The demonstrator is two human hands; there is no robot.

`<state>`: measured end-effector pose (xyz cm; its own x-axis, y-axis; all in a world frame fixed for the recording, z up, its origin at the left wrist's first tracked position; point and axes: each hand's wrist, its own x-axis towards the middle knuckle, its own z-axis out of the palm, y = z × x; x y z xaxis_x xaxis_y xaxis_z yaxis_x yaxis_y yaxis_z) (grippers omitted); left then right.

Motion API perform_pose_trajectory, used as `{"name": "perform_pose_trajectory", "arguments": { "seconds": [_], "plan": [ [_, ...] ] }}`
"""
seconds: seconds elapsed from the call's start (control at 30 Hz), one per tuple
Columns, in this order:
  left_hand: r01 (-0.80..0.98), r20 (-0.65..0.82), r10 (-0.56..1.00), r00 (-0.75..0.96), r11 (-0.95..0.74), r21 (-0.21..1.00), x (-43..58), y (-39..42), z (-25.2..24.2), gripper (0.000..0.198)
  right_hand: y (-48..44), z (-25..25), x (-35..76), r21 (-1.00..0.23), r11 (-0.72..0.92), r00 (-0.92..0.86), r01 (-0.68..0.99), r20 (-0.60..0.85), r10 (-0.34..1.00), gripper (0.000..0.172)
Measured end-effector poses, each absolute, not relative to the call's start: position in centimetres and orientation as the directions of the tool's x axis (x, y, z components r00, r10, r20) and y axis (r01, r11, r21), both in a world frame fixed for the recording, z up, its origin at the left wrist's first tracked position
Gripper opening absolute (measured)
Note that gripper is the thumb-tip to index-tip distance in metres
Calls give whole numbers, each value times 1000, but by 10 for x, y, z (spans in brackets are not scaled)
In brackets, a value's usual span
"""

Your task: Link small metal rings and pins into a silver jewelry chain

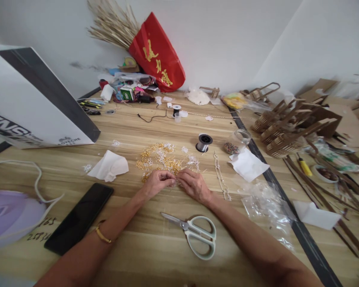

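Note:
My left hand (pixel 159 182) and my right hand (pixel 194 184) meet over the table, fingertips pinched close together. Whatever lies between the fingertips is too small to name. Just beyond them spreads a loose pile of gold and clear beads (pixel 167 158), some of it touching my left hand. Scissors (pixel 187 226) with pale handles lie nearer to me, blades pointing left. To the right of my right hand is a beaded chain (pixel 219 175). A spool of fine wire (pixel 204 142) stands behind it.
A black phone (pixel 79 217) and a crumpled tissue (pixel 109 166) lie left. At right are a glass jar (pixel 237 142) with small beads, a white paper (pixel 248 164), plastic bags (pixel 266 205) and small woven baskets (pixel 283 131). A large box (pixel 38 99) stands at left; a red bag (pixel 158 56) leans behind.

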<state>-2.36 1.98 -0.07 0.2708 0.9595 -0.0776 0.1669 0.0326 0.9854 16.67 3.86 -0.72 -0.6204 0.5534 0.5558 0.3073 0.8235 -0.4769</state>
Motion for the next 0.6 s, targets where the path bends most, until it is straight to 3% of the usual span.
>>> {"name": "perform_pose_trajectory", "arguments": {
  "seconds": [0.47,0.6],
  "plan": [
    [444,241,965,99,-260,858,-16,11,4,6,35,0,159,-783,578,-479,230,426,768,16],
    [396,208,976,70,-218,892,-15,11,4,6,35,-2,156,-872,448,-440,198,329,836,17]
  ]
}}
